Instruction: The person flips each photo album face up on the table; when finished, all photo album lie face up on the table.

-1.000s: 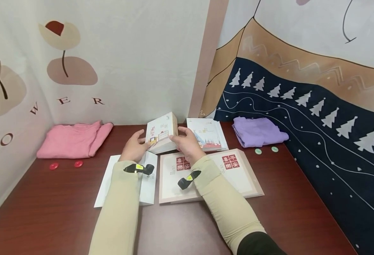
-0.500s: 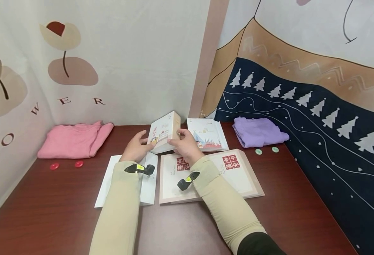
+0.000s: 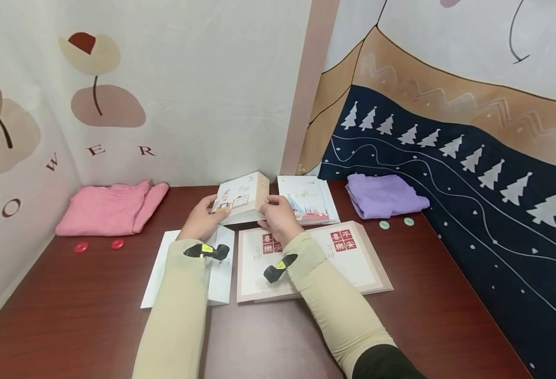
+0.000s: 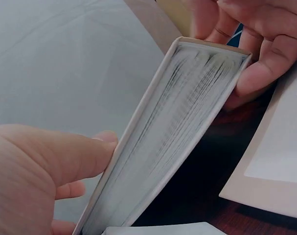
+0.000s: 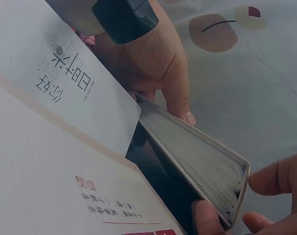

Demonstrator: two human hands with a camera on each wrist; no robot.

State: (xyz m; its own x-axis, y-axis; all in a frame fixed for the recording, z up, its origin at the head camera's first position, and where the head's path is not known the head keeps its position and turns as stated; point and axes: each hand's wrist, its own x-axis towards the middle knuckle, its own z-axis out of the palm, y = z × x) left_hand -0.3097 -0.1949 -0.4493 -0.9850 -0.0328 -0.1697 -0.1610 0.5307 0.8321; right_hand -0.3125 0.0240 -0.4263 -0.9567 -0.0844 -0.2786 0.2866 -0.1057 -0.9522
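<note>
Both hands hold a thick white hardcover book (image 3: pixel 242 192), tilted up at the back of the table. Coloured drawings decorate its cover, and its spine faces right. My left hand (image 3: pixel 199 220) grips the left edge, thumb on the cover, as the left wrist view shows along with the page block (image 4: pixel 163 127). At the spine end, my right hand (image 3: pixel 281 217) pinches the book between thumb and fingers. Under my left forearm lies a white book (image 3: pixel 221 263). Beneath my right wrist lie pink-bordered books (image 3: pixel 313 273) with red square prints.
Behind the right hand is another white illustrated book (image 3: pixel 308 195). A folded pink cloth (image 3: pixel 109 208) with red buttons (image 3: pixel 81 247) before it sits left. A folded purple cloth (image 3: pixel 384 196) and green buttons (image 3: pixel 384 225) are right. Printed fabric walls (image 3: pixel 211 95) stand behind the table.
The held book first shifted slightly right, then came back left and tipped lower, its far edge dropping. My right thumb has slid from the cover toward the spine edge. Other things stay put.
</note>
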